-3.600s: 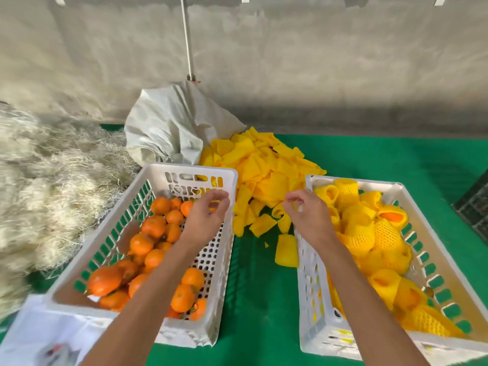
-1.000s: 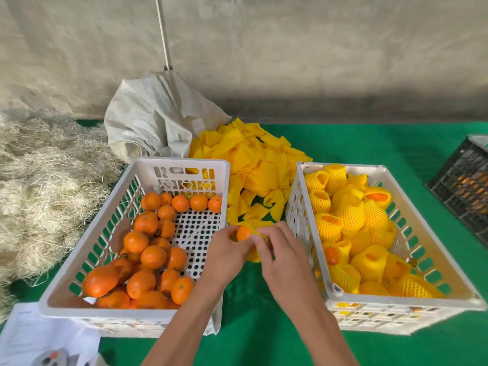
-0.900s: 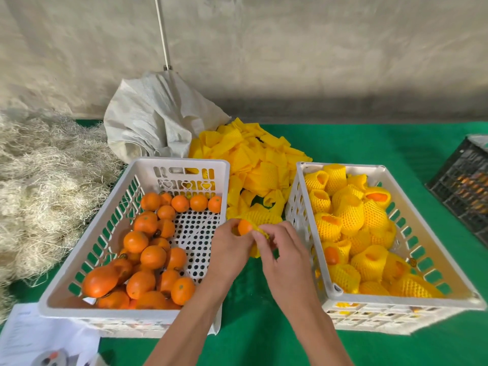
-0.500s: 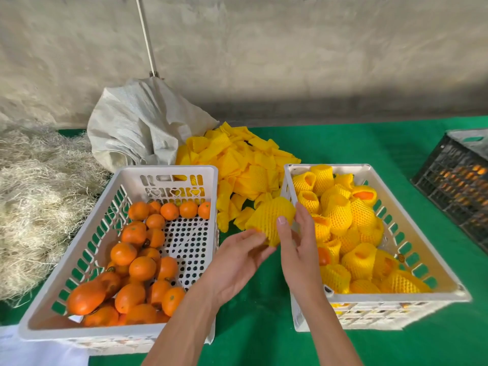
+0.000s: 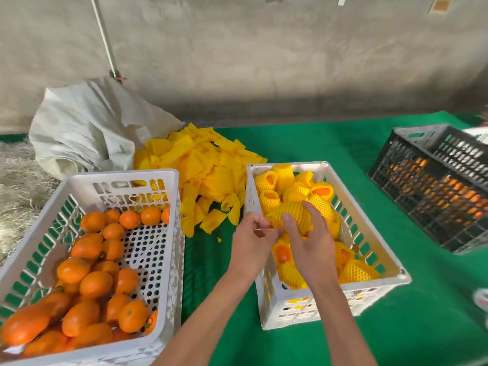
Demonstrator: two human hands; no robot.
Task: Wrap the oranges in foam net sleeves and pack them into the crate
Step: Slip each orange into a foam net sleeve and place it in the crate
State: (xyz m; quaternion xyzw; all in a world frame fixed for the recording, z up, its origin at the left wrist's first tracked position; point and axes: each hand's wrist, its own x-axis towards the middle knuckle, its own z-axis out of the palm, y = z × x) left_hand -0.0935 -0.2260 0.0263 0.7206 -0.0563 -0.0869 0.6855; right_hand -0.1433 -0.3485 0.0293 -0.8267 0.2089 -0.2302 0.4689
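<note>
A sleeved orange in yellow foam net hangs just above the right white crate, which holds several wrapped oranges. My right hand grips it from below and the side. My left hand pinches the sleeve's left edge at the crate's left wall. The left white crate holds several bare oranges. A heap of flat yellow foam sleeves lies behind and between the two crates.
A black crate with oranges stands at the right on the green table cover. A white sack slumps at the back left, beside pale straw. A grey wall closes the back.
Both hands have carried the sleeved orange to the right, from the gap between the crates to over the right crate. The orange is now fully inside its net.
</note>
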